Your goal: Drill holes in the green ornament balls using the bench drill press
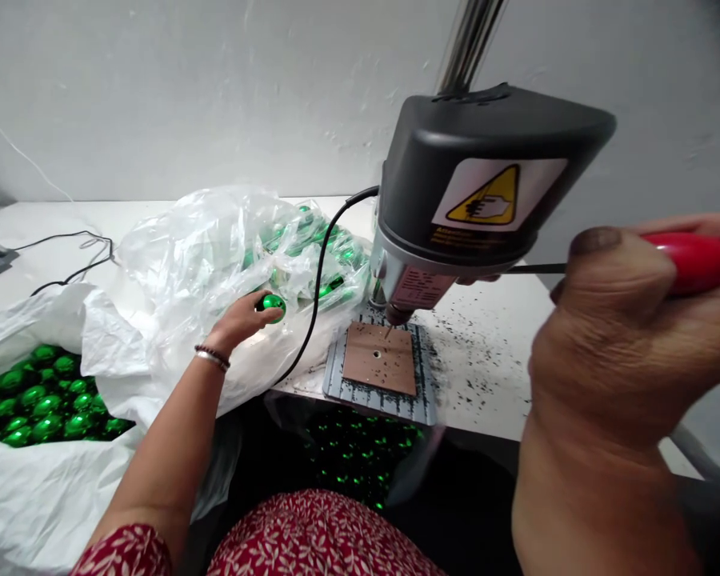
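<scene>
My left hand (244, 322) is closed round a shiny green ball (273, 305), beside a clear plastic bag (186, 240) with green pieces in it. My right hand (618, 312), close to the camera, grips a red lever handle (693, 260) on a dark rod. That rod runs to a black and grey bench drill press (486, 176) with a yellow warning label. Its chuck and bit hang over a brown square board (381, 360) that has a small hole. The board lies on the slotted grey drill base (425, 392).
At the left, a white sack (66, 488) stands open, full of green balls (48, 400). More green balls (360, 448) show below the table edge. Dark shavings lie across the white table (486, 384). A black cable (319, 280) loops left of the drill.
</scene>
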The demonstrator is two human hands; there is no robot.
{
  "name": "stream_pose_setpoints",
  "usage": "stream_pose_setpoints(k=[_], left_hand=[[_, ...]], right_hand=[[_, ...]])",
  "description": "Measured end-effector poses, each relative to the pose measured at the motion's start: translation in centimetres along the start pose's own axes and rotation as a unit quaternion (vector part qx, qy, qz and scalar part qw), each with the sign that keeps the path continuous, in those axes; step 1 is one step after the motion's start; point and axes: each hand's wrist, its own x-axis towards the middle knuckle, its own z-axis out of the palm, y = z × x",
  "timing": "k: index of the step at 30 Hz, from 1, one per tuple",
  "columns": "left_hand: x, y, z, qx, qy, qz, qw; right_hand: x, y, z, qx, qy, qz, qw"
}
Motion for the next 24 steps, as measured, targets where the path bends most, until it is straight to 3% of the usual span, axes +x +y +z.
stream_pose_setpoints(k=[2, 4, 7, 9, 11, 14, 16, 18, 21, 24], left_hand=[[-2.6, 0.5, 0.0, -0.182, 0.016, 0.017, 0.983], [-4.9, 1.1, 0.6, -0.353, 0.02, 0.034, 0.935], [-7.0, 2.3, 2.7, -0.519, -0.055, 0.041, 0.852], [-7.4, 3.4, 4.6, -0.561, -0.117, 0.031, 0.819], [-7.2, 4.5, 6.6, -0.552, -0.128, 0.028, 0.823], [-6.5, 5.5, 9.1, -0.454, -0.087, 0.048, 0.885], [-6.0, 5.8, 10.2, -0.418, -0.091, 0.051, 0.902], [-5.7, 5.8, 10.8, -0.452, -0.136, 0.024, 0.881], [-5.6, 5.8, 11.3, -0.526, -0.198, -0.023, 0.827], [-5.6, 6.0, 11.3, -0.55, -0.202, -0.035, 0.81]], right_hand=[[-0.1, -0.1, -0.1, -0.007, -0.019, -0.031, 0.999], [-0.2, -0.1, -0.2, -0.014, -0.023, -0.061, 0.998], [-0.2, 0.2, -0.2, -0.033, -0.024, -0.091, 0.995], [-0.3, 0.4, -0.2, -0.04, -0.024, -0.104, 0.994], [-0.3, 0.5, -0.2, -0.046, -0.024, -0.118, 0.992], [-0.3, 0.6, -0.2, -0.056, -0.029, -0.13, 0.99], [-0.4, 0.6, -0.2, -0.057, -0.033, -0.132, 0.989], [-0.4, 0.4, -0.3, -0.054, -0.032, -0.135, 0.989], [-0.4, 0.3, -0.2, -0.034, -0.029, -0.13, 0.991], [-0.5, 0.1, -0.2, -0.011, -0.037, -0.105, 0.994]])
